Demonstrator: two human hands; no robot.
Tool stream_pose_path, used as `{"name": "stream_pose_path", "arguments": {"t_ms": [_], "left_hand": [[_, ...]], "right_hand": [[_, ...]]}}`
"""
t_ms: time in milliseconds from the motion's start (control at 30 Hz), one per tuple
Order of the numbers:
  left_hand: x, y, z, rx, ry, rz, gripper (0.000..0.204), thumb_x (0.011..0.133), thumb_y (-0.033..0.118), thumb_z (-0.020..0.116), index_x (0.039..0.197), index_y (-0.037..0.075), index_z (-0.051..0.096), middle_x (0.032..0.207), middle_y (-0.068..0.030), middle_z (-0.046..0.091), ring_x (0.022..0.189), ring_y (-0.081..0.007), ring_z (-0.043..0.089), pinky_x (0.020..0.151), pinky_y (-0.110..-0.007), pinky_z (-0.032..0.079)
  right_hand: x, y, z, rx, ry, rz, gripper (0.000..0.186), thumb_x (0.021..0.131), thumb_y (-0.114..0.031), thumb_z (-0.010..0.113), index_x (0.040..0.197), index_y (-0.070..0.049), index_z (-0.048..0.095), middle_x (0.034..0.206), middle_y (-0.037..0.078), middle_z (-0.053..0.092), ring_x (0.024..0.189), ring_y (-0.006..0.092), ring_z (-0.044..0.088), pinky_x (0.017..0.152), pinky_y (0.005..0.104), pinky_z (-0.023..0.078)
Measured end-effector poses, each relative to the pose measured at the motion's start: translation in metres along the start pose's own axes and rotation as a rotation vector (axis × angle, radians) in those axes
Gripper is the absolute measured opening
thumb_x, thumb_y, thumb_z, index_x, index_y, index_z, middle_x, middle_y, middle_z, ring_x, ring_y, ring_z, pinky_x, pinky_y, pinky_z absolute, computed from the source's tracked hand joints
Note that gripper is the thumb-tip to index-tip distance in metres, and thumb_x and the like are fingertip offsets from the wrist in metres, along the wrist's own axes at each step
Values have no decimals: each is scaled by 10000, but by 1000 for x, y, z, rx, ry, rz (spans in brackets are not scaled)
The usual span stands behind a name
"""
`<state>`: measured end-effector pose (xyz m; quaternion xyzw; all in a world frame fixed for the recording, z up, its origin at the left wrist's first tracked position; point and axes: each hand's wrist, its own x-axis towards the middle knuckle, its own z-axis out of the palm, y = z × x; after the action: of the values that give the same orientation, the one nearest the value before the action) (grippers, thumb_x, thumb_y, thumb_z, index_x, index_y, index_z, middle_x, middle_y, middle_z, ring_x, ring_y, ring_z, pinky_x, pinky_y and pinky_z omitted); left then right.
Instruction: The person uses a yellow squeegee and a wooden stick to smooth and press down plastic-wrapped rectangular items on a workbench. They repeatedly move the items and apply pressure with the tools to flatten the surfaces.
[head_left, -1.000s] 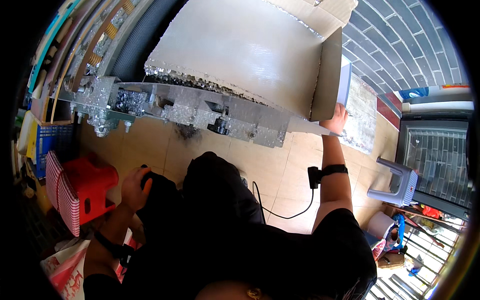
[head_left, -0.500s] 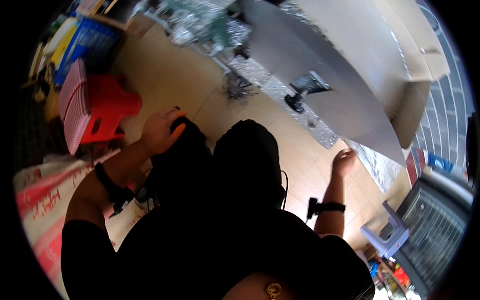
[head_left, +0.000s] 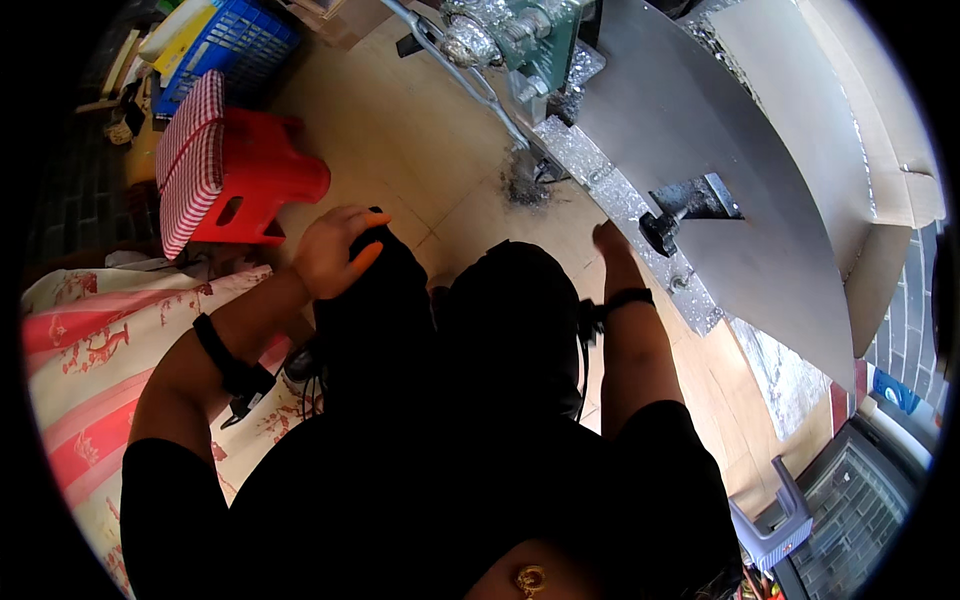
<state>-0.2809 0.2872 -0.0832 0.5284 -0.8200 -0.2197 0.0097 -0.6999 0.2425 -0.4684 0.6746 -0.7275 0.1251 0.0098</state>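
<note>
My left hand (head_left: 335, 255) rests on my black-trousered left knee (head_left: 385, 275), thumb apart from the fingers, with orange showing on the thumb and a fingertip. My right hand (head_left: 612, 240) hangs past my right knee, beside the lower edge of a metal machine; its fingers are small and foreshortened, so their grip is unclear. The machine has a curved steel plate (head_left: 750, 260), a black knob (head_left: 657, 232) just right of that hand, a speckled metal strip (head_left: 580, 150) and a green bracket with bolts (head_left: 550, 60).
A red stool with a checked cushion (head_left: 260, 170) and a blue crate (head_left: 230, 55) stand left. Patterned fabric (head_left: 85, 400) lies lower left. A cardboard piece (head_left: 890, 270), brick wall (head_left: 905, 320), grey stool (head_left: 785, 530) and dark glass-topped object (head_left: 850, 500) are right.
The view has swung, shifting the machine rightward. My right hand has come away from the sheet and box side, down beside the machine's lower edge. My left hand stays on the knee.
</note>
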Motion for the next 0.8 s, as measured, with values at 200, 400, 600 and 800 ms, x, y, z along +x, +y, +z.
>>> {"name": "stream_pose_path", "arguments": {"t_ms": [200,400,600,800], "left_hand": [[-23,-13,2,-61,75,-71,367,823,128,639,1177,38,605,1148,-175,610,1077,-372,561,932,-414,458],[-24,-11,-5,-39,45,-120,374,815,117,644,1179,38,606,1159,-181,611,1088,-379,560,934,-417,460],[-16,-19,-3,-20,9,-64,362,828,124,640,1178,43,606,1164,-184,610,1090,-384,556,933,-422,459],[-8,-14,-2,-38,-1,-64,344,842,129,635,1172,38,601,1158,-200,606,1098,-391,548,941,-427,448]], "right_hand": [[36,3,8,-89,-124,83,366,810,-223,701,1123,-74,582,1073,174,614,1046,326,576,934,419,438],[48,-2,11,-92,-156,89,308,815,-222,706,1068,-79,601,1010,151,631,984,298,600,878,397,462],[33,1,6,-36,-173,24,253,821,-222,712,1012,-85,620,947,129,648,922,269,624,822,375,485],[-5,-3,-34,513,-540,-46,201,826,-221,718,957,-90,639,884,106,666,861,240,648,766,353,509]]}}
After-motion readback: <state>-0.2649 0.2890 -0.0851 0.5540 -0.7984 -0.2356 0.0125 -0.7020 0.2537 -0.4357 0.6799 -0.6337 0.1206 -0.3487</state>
